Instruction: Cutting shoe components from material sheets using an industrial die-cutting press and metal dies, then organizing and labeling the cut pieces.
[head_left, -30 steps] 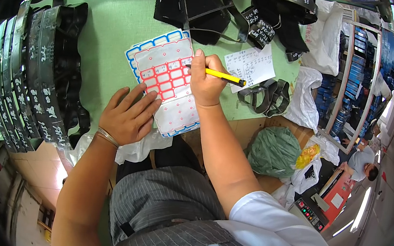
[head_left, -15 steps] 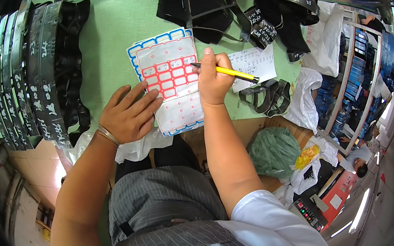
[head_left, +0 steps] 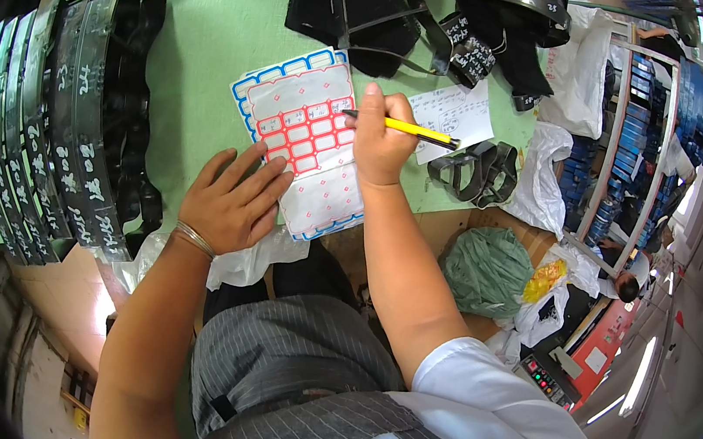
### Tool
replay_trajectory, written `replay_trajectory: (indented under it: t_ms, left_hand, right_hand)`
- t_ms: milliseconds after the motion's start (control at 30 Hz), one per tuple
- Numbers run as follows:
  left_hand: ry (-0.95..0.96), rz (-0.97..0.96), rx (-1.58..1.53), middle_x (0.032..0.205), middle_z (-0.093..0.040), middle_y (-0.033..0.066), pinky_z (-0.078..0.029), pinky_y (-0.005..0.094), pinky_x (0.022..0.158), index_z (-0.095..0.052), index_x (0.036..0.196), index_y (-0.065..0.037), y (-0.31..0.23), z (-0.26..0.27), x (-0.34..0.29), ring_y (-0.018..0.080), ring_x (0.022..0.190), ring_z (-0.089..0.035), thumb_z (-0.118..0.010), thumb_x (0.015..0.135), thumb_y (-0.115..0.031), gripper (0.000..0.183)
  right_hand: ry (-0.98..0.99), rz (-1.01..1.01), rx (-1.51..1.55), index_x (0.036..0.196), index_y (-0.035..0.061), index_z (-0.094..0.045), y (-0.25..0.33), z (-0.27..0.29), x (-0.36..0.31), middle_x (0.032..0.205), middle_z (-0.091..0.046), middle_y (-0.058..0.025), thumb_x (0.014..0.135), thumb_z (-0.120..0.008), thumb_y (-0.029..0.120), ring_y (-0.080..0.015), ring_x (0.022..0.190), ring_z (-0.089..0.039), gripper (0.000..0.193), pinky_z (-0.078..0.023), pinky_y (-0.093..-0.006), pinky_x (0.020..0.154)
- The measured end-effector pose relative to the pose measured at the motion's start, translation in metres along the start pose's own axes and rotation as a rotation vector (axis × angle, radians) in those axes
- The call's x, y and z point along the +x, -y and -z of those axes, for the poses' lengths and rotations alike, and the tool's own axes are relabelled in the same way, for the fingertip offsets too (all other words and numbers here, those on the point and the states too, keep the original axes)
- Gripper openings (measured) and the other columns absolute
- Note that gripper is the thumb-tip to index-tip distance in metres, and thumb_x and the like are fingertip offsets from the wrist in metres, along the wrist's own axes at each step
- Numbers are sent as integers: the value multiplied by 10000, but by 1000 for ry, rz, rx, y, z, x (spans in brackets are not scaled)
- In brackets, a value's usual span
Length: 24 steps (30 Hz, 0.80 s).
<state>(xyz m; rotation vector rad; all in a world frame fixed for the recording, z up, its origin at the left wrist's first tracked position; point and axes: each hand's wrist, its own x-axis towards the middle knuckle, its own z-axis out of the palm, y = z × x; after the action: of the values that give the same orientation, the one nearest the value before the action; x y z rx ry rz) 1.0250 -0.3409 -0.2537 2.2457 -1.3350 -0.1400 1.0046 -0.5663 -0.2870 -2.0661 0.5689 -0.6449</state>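
Sheets of blank labels lie on the green table; the top label sheet (head_left: pixel 300 151) has red-bordered boxes, and blue-bordered sheets show beneath its edges. Handwriting fills some boxes of its upper row. My right hand (head_left: pixel 385 140) grips a yellow pen (head_left: pixel 419 130), its black tip at the right end of that row. The side of this hand rests on the sheet. My left hand (head_left: pixel 236 197) lies flat with fingers spread, fingertips on the sheet's lower left edge. A bracelet circles the left wrist.
Black curved strips with white writing (head_left: pixel 88 117) stand in a row at left. More black pieces (head_left: pixel 355 9) lie at the far side. A handwritten paper (head_left: pixel 456 114) and black loops (head_left: pixel 476 173) are right of my hand. A green bag (head_left: pixel 487 271) sits below the table edge; people work beyond.
The view has shifted slightly. The pen remains at the upper row with both hands in nearly the same place. A person in the right background has moved a little.
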Motion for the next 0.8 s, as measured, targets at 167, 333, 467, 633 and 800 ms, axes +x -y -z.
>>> replay_trajectory:
  t_ms: [167,333,467,633,800]
  left_hand:
    - [14,13,-4,1233,-605,28,-385,431,1007,-644,1173,-153,2,0,-3,256,1217,-527,-666,719,-212,459]
    - [6,-3,5,1229,-607,27,-390,432,999,-648,1168,-154,0,-1,1,254,1210,-532,-668,716,-214,456]
    - [7,4,8,1228,-608,26,-394,431,995,-648,1169,-154,0,1,0,252,1206,-535,-669,716,-210,458]
    - [0,-2,14,1228,-608,26,-398,430,989,-647,1171,-153,1,0,1,253,1202,-539,-667,716,-204,458]
    - [4,-4,13,1224,-611,30,-402,430,983,-650,1169,-151,0,1,1,256,1196,-543,-668,710,-195,462]
  right_hand:
    - [34,-106,46,650,40,-444,-1,16,1,546,-522,-24,932,-611,156,-84,451,-547,347,-426,-229,415]
    - [-9,-59,33,628,49,-454,-10,11,-4,522,-515,-37,909,-636,155,-116,425,-497,351,-390,-264,417]
    - [12,11,-51,599,59,-455,-3,9,-4,495,-483,-64,882,-659,152,-190,401,-427,360,-336,-326,407]
    - [-8,42,-91,597,58,-452,-4,12,-2,490,-470,-65,878,-659,144,-206,397,-418,359,-332,-333,404]
    - [20,69,-84,602,57,-453,-5,12,-2,492,-471,-70,878,-655,136,-209,396,-422,351,-331,-334,403]
